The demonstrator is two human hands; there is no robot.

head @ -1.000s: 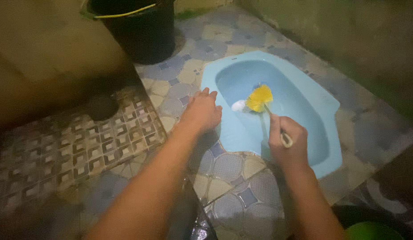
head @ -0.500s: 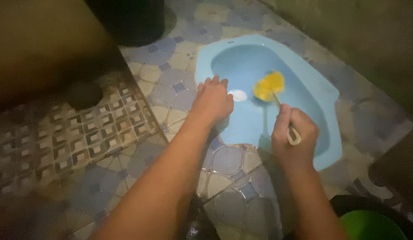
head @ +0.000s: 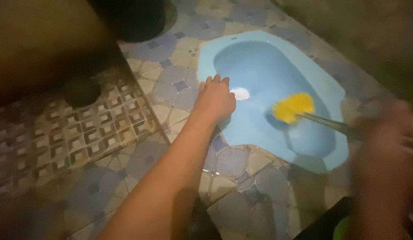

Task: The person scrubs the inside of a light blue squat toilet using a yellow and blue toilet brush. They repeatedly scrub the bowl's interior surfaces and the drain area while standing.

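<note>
A light blue squat toilet pan is set into the tiled floor. My left hand rests flat on its near left rim, fingers spread, holding nothing. My right hand is blurred at the right edge and grips the handle of a toilet brush. The brush's yellow head lies inside the bowl toward its right side. A small white patch sits in the bowl just beyond my left fingers.
A black bucket stands at the top on the patterned floor tiles. A dark round object lies on the darker tiled area at left. A green rim shows at the bottom right corner. Dim walls close in behind and to the left.
My right hand swung out to the right and blurred, dragging the yellow brush head from the bowl's middle to its right side. My left hand stayed on the rim.
</note>
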